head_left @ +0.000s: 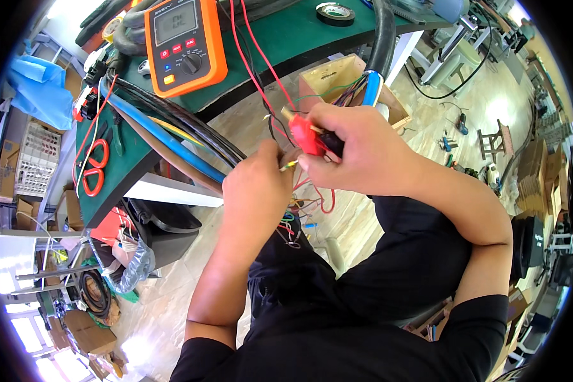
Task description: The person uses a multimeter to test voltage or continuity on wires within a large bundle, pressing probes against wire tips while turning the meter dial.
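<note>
My right hand (353,149) grips a red insulated clip or probe (304,134) and a black one (331,143). My left hand (256,191), close below and left of them, pinches a thin wire with a yellow-green tip (289,165); loose coloured wires (291,216) hang beneath. An orange multimeter (184,51) lies on the green bench, with red leads (256,70) and black leads running down toward my hands. A cable bundle with a blue cable (186,159) passes behind my left hand.
The bench (108,204) also bears red-handled scissors (95,180) and black tape (335,15). A wooden box (331,83) stands beyond my right hand, with a blue cable end (372,89) over it. Cartons (531,172), a small stool (493,140) and tools are on the floor at right.
</note>
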The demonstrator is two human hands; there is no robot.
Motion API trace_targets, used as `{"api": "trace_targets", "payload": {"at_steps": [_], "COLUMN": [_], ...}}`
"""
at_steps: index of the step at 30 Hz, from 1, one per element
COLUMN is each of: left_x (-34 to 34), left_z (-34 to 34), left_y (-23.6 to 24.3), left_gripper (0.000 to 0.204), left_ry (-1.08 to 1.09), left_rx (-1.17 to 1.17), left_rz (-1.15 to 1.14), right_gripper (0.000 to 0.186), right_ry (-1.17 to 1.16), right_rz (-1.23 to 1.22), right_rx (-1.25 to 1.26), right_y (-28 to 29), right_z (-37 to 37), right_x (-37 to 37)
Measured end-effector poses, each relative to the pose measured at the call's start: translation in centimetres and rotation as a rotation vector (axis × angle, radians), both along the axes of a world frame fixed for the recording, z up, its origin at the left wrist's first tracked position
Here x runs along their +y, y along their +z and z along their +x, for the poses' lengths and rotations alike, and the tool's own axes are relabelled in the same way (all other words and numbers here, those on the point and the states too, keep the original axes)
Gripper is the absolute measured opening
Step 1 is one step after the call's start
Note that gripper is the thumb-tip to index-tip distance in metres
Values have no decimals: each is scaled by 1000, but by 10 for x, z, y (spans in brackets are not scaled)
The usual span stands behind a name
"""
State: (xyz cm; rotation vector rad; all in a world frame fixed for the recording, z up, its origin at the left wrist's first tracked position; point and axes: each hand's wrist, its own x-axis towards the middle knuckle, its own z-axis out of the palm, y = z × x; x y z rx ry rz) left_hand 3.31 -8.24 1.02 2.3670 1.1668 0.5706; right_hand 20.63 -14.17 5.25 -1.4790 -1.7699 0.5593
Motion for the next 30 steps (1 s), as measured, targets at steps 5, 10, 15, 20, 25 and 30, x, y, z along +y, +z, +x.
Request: {"api": "trace_targets", "payload": {"at_steps": [5,10,15,20,25,30], "left_x": [-7,-7,-9,-11,-10,-8], "left_z": [7,-4,-18,-23,-25,-24], "left_y": [13,13,19,10,8,3], "left_gripper": [20,23,14,14,21,30], "left_ry": [-35,-160,-209,-114,-88,-107], "left_rx": [0,-414,-627,-695,-722,-738], "left_rz": [15,-330,-703,-589,-581,-532], "right_gripper": [17,16,19,18,16,17], "right_ry": [23,36,67,68,60,44], "right_rz": [39,-42,-99,-95,-119,-225], "right_rx": [-164,-99,14,63,101,208], "right_y": [-8,-5,-1,-3,5,12], "right_z": [0,4,7,10,11,13], "right_x": [4,3,0,0,-1,-3]}}
